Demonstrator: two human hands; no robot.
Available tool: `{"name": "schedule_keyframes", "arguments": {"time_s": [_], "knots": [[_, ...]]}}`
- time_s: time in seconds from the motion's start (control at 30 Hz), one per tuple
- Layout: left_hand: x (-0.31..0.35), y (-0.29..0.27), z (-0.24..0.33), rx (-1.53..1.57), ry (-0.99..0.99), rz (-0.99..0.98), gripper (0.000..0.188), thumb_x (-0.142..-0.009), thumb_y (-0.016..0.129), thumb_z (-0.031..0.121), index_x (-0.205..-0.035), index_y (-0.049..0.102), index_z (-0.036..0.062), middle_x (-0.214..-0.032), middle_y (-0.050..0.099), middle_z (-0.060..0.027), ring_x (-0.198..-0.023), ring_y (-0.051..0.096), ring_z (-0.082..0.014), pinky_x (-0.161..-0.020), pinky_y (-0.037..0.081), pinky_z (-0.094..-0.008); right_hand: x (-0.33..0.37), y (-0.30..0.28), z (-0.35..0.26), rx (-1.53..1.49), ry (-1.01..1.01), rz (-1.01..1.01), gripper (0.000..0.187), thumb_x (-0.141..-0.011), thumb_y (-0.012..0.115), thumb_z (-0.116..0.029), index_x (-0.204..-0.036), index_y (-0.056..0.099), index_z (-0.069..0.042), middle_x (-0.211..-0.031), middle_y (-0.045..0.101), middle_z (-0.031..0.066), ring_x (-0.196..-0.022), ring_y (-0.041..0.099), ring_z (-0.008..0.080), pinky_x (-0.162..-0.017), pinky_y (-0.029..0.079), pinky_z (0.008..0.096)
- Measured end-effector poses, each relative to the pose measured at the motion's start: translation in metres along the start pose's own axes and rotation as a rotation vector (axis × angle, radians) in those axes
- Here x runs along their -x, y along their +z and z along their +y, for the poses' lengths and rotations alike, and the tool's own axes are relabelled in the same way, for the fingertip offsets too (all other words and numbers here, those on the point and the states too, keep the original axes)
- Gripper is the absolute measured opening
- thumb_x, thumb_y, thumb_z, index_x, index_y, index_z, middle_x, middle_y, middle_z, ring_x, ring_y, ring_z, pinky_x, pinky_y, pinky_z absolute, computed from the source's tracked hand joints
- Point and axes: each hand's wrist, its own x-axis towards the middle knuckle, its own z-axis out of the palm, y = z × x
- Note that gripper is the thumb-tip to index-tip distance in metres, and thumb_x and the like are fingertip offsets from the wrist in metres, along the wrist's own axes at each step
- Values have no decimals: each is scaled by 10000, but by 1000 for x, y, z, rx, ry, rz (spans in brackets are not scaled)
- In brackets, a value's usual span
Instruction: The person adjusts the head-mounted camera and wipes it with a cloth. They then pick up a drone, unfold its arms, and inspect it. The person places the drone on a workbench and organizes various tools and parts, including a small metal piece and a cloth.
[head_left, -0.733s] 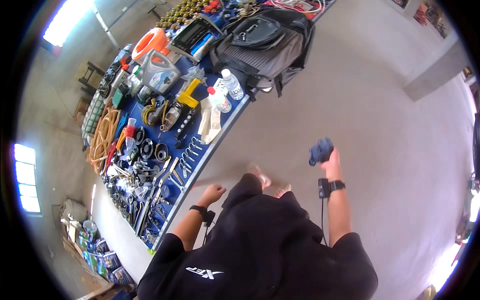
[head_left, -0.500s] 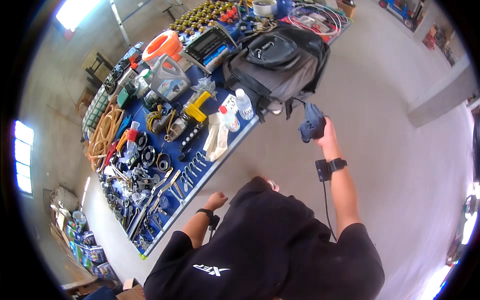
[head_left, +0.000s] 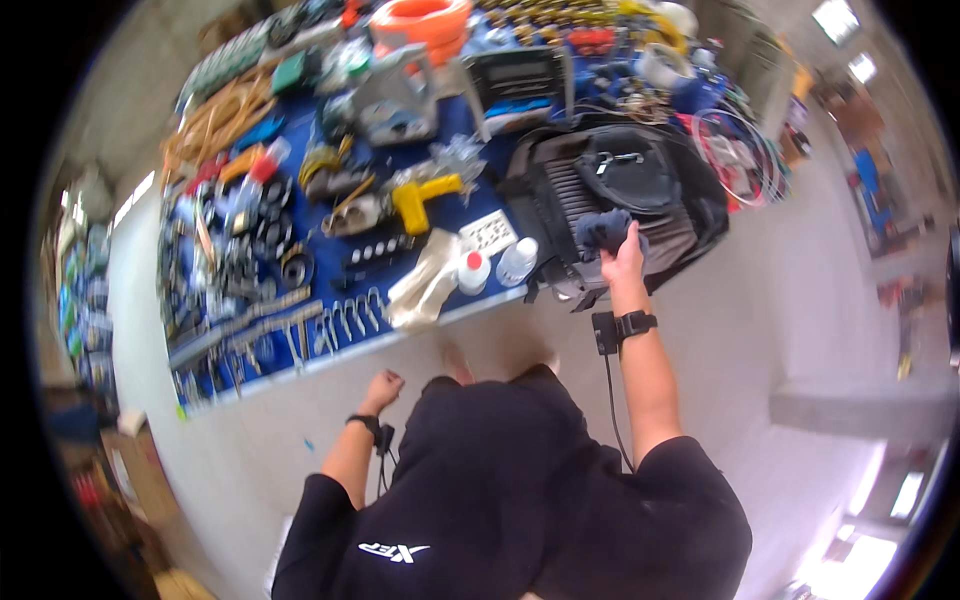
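Observation:
My right hand [head_left: 624, 262] grips a dark blue bundle of cloth [head_left: 606, 232] and holds it over the near part of a black and grey backpack [head_left: 690, 215]. Whether the cloth touches the bag cannot be made out. The backpack lies at the right end of a table with a blue top [head_left: 300, 215]. My left hand [head_left: 381, 391] hangs low in front of the table's near edge, fingers curled in, with nothing visible in it. Left of the backpack stand a clear bottle with a white cap [head_left: 518, 262] and a bottle with a red cap [head_left: 473, 272].
A pale cloth [head_left: 424, 280] lies by the bottles at the near edge. Behind it are a yellow-handled tool [head_left: 412, 205], a grey jug [head_left: 395, 110] and an orange coil [head_left: 422, 25]. Hooks [head_left: 350, 318] and metal parts crowd the left side. A concrete pillar [head_left: 850, 408] stands at right.
My view has turned toward the table. My right hand has brought the cloth bundle from beside the table to over the backpack. My left hand still hangs low with curled fingers.

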Motion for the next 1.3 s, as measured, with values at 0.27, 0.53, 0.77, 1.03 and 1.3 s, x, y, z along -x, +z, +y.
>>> {"name": "schedule_keyframes", "arguments": {"time_s": [0.27, 0.53, 0.77, 1.03, 1.3], "knots": [[108, 116, -23, 620, -424, 371, 223, -855, 664, 192, -976, 638, 7, -790, 670, -96, -654, 655, -195, -588, 545, -342, 1, -37, 42, 865, -80, -407, 620, -886, 695, -106, -1392, 366, 38, -1293, 516, 187, -901, 694, 240, -644, 599, 345], [217, 266, -17, 488, -742, 345, 241, -831, 688, 248, -939, 657, 35, -849, 702, -136, -761, 686, -267, -717, 554, -400, 40, -83, 86, 1539, 280, -1076, 228, -900, 655, -211, -978, 631, 2, -761, 633, 44, -629, 617, 128, -543, 509, 292], [235, 236, -42, 403, -623, 582, 261, -844, 651, 275, -969, 661, 46, -957, 711, -184, -910, 681, -355, -802, 533, -438, 136, 2, 176, 1616, -358, -1765, 194, -848, 669, -183, -878, 680, 9, -823, 700, 165, -750, 680, 310, -705, 535, 391], [160, -6, 11, 280, -39, 872, 207, -910, 644, 211, -992, 661, 22, -842, 689, -141, -754, 663, -308, -689, 529, -404, 197, 91, 306, 1337, -726, -1642, 111, -837, 656, -121, -860, 678, -14, -842, 666, 158, -794, 658, 352, -729, 534, 401], [73, -135, 64, 115, 196, 1030, 212, -851, 651, 96, -1063, 642, 80, -1026, 637, -106, -899, 644, -305, -759, 529, -401, 208, 115, 340, 1461, -770, -1583, 122, -818, 663, -107, -901, 673, -17, -927, 650, 151, -864, 657, 336, -777, 534, 404]]}}
